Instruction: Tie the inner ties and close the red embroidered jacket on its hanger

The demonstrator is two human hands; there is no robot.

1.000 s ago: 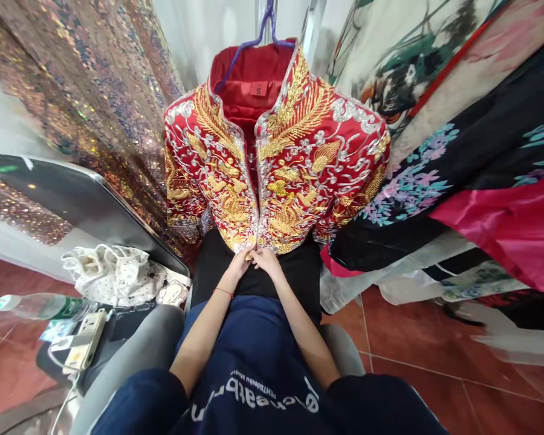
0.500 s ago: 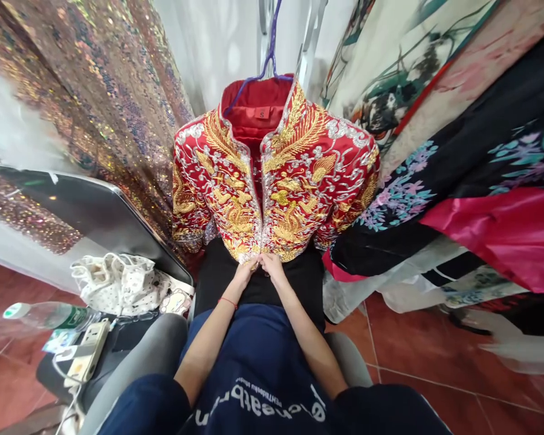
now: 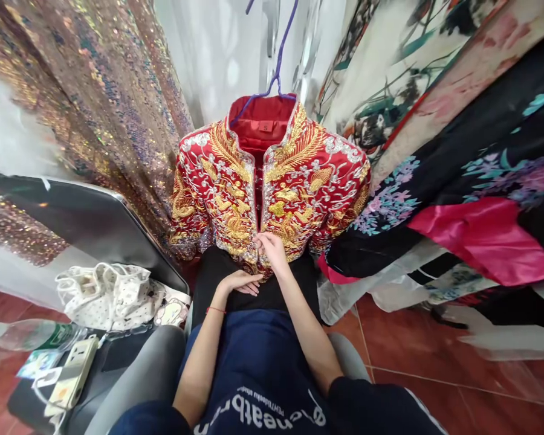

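Observation:
A red jacket (image 3: 294, 175) with gold and silver embroidery hangs from a purple hanger (image 3: 275, 75) in front of me. Its stand collar is open and its lower front lies over the black cloth (image 3: 294, 290) on my lap. My right hand (image 3: 271, 249) is in a pinch at the front opening, above the hem; what its fingertips hold is too small to make out. Below the hem, my left hand (image 3: 242, 281) has its fingers stretched out and holds nothing, its fingertips close to the jacket's bottom edge.
Sequinned fabric (image 3: 113, 90) hangs at left behind a dark panel (image 3: 86, 211). A white drawstring bag (image 3: 109, 296), a plastic bottle (image 3: 31, 334) and a power strip (image 3: 75, 371) lie beside my leg. Black floral garments (image 3: 435, 169) with a pink piece (image 3: 476, 238) hang at right.
My hands were together at the hem. My right hand has moved up the front opening, while the left has come away, lower, with its fingers extended. The view has shifted slightly.

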